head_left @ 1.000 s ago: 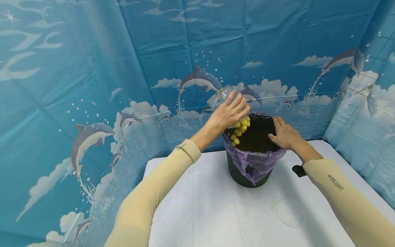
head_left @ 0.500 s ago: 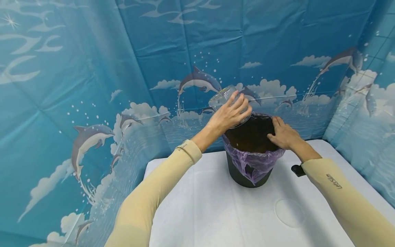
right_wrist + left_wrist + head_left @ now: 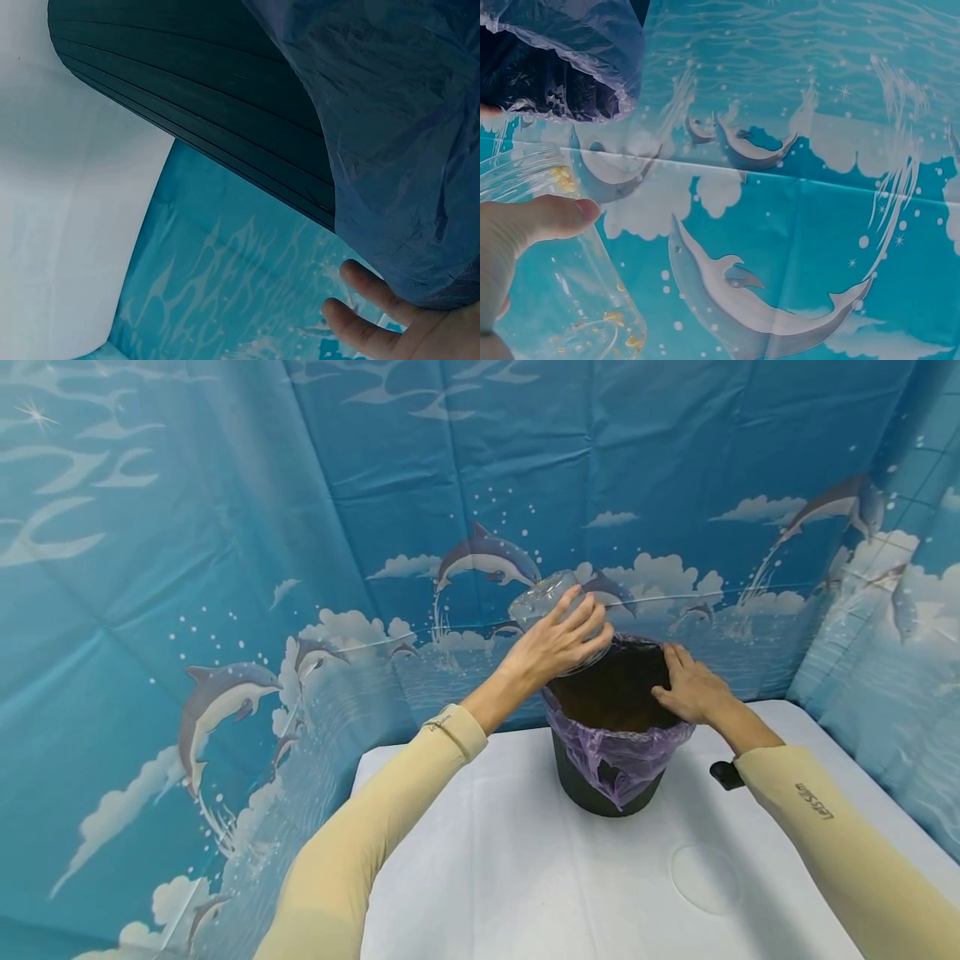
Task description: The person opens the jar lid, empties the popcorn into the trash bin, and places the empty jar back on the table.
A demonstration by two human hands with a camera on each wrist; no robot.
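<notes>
My left hand point(image 3: 558, 643) grips a clear jar point(image 3: 538, 600), its mouth tipped down over the near-left rim of a dark trash bin point(image 3: 581, 785). In the left wrist view, the thumb lies across the jar point(image 3: 570, 285), and a few yellow bits cling to its inner wall and base. A purple bin liner point(image 3: 592, 747) is folded out over the bin's rim. My right hand point(image 3: 693, 689) holds the lined rim on the right, thumb on the inner side. Seen from the right wrist, two of its fingers point(image 3: 360, 330) extend along the outside. The bin's bottom is dark inside.
A clear round lid point(image 3: 705, 878) lies on the white table point(image 3: 510, 868) in front of the bin. Beside the right sleeve is a small black object point(image 3: 726, 774). A blue dolphin-print curtain point(image 3: 360, 510) hangs close behind the table and bin.
Yellow pieces tumbled from the jar into the bin a second ago; the jar now holds only bits of residue. Both hands have stayed nearly in place.
</notes>
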